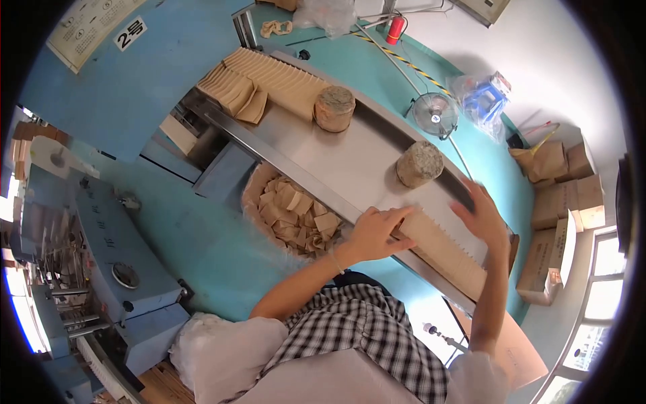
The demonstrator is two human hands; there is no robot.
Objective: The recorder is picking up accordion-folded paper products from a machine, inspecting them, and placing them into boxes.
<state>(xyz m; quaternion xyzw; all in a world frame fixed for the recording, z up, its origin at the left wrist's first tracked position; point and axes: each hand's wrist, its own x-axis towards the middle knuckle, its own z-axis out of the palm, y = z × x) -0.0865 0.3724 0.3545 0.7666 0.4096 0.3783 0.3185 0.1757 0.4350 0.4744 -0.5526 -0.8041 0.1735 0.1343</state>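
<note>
A row of stacked brown paper bags or sleeves (pixel 449 252) lies at the right end of the metal trough, its upper edges overlapping. My left hand (pixel 375 234) is at the row's left end, thumb and forefinger on either side of it. Over the trough's far side, beside the same row, my right hand (pixel 483 214) is open with its fingers apart, holding nothing. Two round, rough stone-like weights stand in the trough: one weight (pixel 420 164) close to my hands, another weight (pixel 334 109) farther left, against a longer row of brown paper pieces (pixel 276 77).
The metal trough (pixel 303 151) runs diagonally from a blue machine (pixel 155 60). Below its near edge stands a lined bin (pixel 252 195) full of brown paper scraps. Another blue machine (pixel 128 262) is at left. Beyond are a floor fan (pixel 435 114), a fire extinguisher (pixel 396 30) and cartons (pixel 538 262).
</note>
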